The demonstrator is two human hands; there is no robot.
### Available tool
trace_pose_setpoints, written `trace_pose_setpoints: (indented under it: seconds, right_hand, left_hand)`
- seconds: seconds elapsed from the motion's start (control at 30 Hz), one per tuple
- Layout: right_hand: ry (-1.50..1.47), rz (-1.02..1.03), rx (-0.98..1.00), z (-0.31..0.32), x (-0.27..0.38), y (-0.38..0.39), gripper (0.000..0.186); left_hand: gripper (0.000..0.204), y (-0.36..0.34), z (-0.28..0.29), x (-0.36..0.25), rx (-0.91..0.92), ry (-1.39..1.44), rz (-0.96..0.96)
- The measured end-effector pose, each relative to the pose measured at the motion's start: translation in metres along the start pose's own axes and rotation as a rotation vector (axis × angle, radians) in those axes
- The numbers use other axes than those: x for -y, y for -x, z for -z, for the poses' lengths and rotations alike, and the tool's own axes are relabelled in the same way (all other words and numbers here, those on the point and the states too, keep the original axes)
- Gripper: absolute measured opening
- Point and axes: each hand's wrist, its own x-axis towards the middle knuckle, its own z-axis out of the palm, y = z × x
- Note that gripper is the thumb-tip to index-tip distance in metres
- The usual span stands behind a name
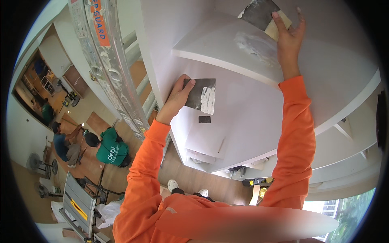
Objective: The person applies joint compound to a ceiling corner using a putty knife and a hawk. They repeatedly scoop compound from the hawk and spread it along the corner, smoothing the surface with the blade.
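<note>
My left hand is closed on the edge of a dark flat putty plate, thumb on top. White putty is spread over the plate's right side. Higher up, my right hand grips a putty scraper with a wide dark blade and a pale handle; its thumb presses on the scraper and one finger points up. Beneath the scraper, a smeared white patch marks the surface of the pale curved shelf. Whether the blade touches the shelf is unclear.
A paint-spotted ladder stands close on my left. Below the plate is a small dark rectangle in the shelf unit. Two people crouch on the floor at left, one in a green shirt, near a table saw and fans.
</note>
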Motion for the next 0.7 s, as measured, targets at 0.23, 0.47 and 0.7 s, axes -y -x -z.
trace_pose_setpoints:
  seconds: [0.23, 0.47, 0.7]
  right_hand:
    - [0.161, 0.005, 0.233, 0.011, -0.014, -0.008, 0.043]
    - [0.15, -0.095, 0.409, -0.001, -0.011, 0.006, 0.053]
    - [0.277, -0.436, 0.288, 0.011, -0.016, -0.005, 0.068]
  left_hand:
    - [0.026, 0.005, -0.001, -0.006, -0.014, -0.011, -0.059]
    - [0.025, 0.004, 0.0, -0.005, -0.006, 0.007, -0.07]
    - [0.028, 0.003, -0.001, -0.003, 0.0, 0.038, -0.038]
